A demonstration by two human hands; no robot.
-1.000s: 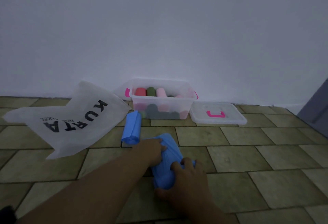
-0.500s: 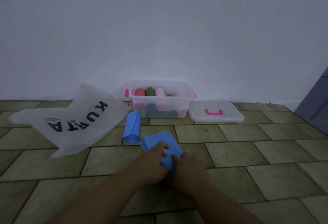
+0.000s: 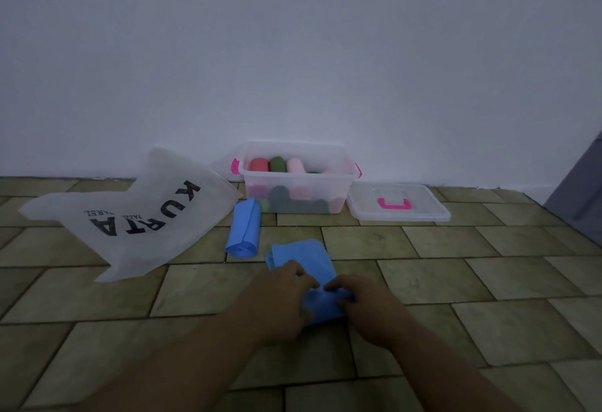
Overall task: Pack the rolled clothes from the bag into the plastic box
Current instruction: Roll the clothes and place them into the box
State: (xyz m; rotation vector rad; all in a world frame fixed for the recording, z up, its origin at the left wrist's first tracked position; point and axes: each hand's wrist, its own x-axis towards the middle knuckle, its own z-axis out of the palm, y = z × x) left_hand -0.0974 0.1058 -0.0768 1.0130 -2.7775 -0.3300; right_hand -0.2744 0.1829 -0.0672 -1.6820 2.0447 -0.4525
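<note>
A blue cloth [image 3: 304, 258] lies on the tiled floor in front of me, its near end partly rolled. My left hand [image 3: 277, 297] and my right hand [image 3: 365, 307] both grip that near end, fingers curled into the fabric. A finished blue roll [image 3: 244, 232] lies just left of it, apart from my hands. Behind stands the clear plastic box [image 3: 294, 177] with pink latches, holding several rolled clothes in red, green, pink and dark grey. The white bag [image 3: 130, 212] printed KURTA lies flat to the left.
The box's clear lid [image 3: 397, 204] with a pink handle lies on the floor right of the box. A white wall [image 3: 293, 53] runs right behind the box. A grey panel [image 3: 583, 190] stands at the far right edge.
Both hands have drawn back to the cloth's near end and come together there, bunching it into a roll. The cloth's far half now lies uncovered. The view has dipped slightly.
</note>
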